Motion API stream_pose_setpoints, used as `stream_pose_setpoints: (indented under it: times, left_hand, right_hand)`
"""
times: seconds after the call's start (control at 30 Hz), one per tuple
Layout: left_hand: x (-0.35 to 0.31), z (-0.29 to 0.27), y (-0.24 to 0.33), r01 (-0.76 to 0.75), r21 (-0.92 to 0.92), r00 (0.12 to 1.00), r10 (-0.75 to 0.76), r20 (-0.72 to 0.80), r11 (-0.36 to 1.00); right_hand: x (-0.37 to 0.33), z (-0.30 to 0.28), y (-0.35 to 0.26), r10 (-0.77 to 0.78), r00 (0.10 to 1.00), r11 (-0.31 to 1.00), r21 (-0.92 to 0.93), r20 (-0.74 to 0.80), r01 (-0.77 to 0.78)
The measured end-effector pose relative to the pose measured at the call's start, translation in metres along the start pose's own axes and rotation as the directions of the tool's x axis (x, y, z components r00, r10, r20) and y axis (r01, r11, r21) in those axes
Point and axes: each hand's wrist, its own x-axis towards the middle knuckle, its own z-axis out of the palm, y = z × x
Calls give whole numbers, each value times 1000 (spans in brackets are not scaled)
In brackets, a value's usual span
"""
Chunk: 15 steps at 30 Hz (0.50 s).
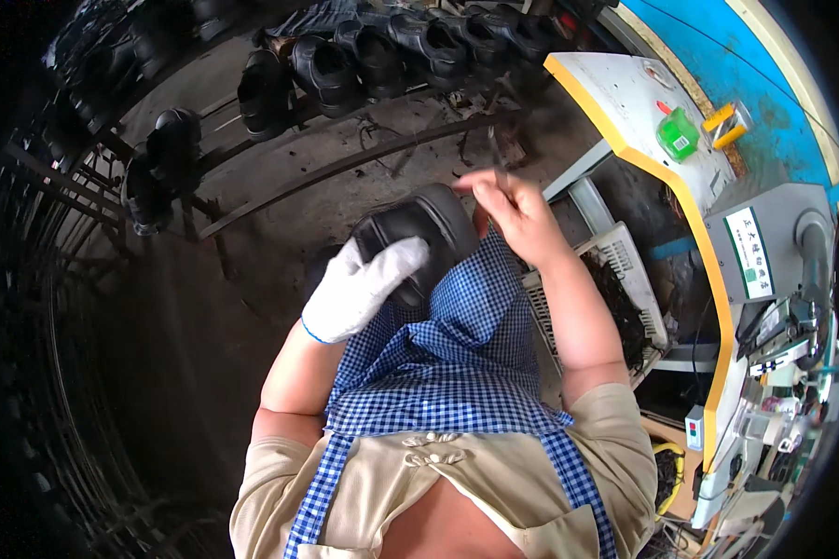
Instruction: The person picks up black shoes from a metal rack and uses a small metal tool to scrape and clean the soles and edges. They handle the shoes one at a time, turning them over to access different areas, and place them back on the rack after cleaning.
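My left hand [359,287], in a white knitted glove with a blue cuff edge, grips a black leather shoe [426,228] over my lap. The shoe is tilted, and its thick dark sole edge faces my right hand. My bare right hand [513,212] is closed beside that end of the shoe, its index finger close to the sole edge. From its grip a thin, dark blade-like tool [496,154] sticks up; blur hides its exact kind. A blue-and-white checked apron [438,373] covers my lap under the shoe.
Ahead, a metal rack [345,177] carries a row of black shoes [373,58]; more black shoes [163,163] stand at the left. At the right is a yellow-edged worktable [625,93] with a green container [678,135] and a grey machine [769,242]. A white plastic basket [615,247] of dark scraps stands below.
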Motion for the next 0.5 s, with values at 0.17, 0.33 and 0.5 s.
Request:
stream_pose_setpoints:
  times: [0.17,0.33,0.5]
  left_hand:
    - [8,3,-24,-600,789,730,493,473,133]
    - [-2,10,-38,-546,838,825,172,538,-3]
    - [-22,-21,10,-656,701,656,670,347,279]
  right_hand:
    - [-16,13,35,73,975,975,189,210,-114]
    - [-33,52,112,222,921,523,757,321,-390]
    - [-27,69,103,-78,942,123,941,325,-315]
